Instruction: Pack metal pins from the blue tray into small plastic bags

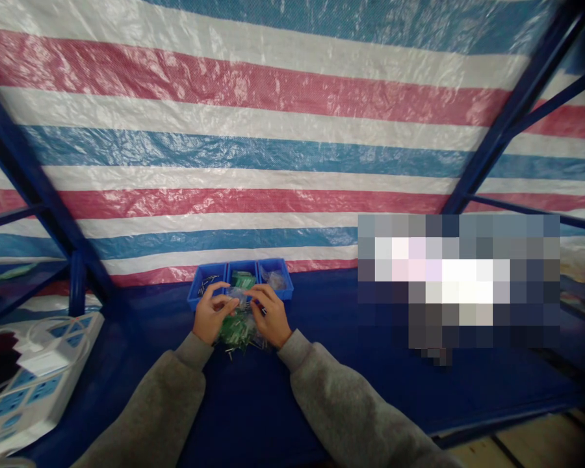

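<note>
Both hands are over the blue table, pinching a small clear plastic bag (236, 297) between them. My left hand (209, 316) has thumb and fingertips closed on its left side. My right hand (273, 317) pinches the other side, its fingers bent. Under and in front of the hands lies a pile of green and clear packets (234, 330) with small metal pieces poking out. Just behind stand three joined blue bins (192, 298). The left bin has dark metal screws (205, 285), the middle one green pieces (244, 279), the right one clear plastic bags (274, 279).
A white power strip (53, 390) with a plugged-in white adapter and cables lies at the left. Blue metal frame posts (78, 286) rise on both sides. A striped plastic sheet (273, 156) hangs behind the blue table (253, 409). A pixelated patch hides the table's right part.
</note>
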### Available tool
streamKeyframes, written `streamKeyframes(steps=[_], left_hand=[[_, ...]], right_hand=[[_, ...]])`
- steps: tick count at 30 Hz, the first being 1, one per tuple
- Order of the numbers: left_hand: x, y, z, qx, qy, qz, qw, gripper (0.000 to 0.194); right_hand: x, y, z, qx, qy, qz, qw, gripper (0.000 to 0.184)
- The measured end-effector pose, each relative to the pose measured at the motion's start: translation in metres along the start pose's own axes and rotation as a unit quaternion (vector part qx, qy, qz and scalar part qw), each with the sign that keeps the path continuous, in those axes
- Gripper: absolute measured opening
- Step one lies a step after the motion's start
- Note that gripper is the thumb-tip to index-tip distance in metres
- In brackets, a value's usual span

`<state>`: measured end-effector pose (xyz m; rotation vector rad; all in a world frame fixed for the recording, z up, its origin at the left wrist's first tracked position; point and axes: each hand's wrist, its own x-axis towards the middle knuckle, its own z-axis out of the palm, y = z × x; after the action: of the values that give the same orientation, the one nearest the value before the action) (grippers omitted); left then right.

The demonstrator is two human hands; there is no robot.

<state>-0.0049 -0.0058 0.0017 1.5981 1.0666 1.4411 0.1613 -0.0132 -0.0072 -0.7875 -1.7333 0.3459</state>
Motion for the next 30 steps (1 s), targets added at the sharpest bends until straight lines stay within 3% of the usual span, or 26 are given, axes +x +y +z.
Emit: streamKeyframes(steps=[3,6,12,15,19,23,30], left_hand=[[0.000,0.000,0.001,-0.028,-0.015,-0.009,0.999,0.049],[0.000,-0.001,0.002,-0.002,-0.034,0.004,0.999,0.035],[0.001,0.001,-0.002,0.180,-0.027,0.157,0.971,0.020],[0.001,-0.002,-0.003,0.219,-0.041,0.184,0.957,0.018],[0.000,-0.010,-0.003,0.206,-0.020,0.137,0.969,0.019],[0.002,-0.008,-0.003,0.081,0.014,0.040,0.996,0.026],[0.002,0.003,0.000,-0.058,-0.004,-0.031,0.998,0.052]], right_hand=[[-0.001,0.002,0.002,-0.001,-0.004,-0.004,1.000,0.019],[0.000,0.002,0.002,-0.006,0.012,0.004,1.000,0.012],[0.000,0.003,0.002,-0.020,0.035,0.025,0.999,0.013],[0.000,0.003,0.001,-0.029,0.032,0.019,0.999,0.013],[0.001,0.000,0.000,-0.011,0.048,0.022,0.999,0.018],[0.002,-0.002,-0.002,-0.009,0.040,0.003,0.999,0.029],[0.001,0.003,0.002,-0.022,0.023,-0.007,0.999,0.028]])
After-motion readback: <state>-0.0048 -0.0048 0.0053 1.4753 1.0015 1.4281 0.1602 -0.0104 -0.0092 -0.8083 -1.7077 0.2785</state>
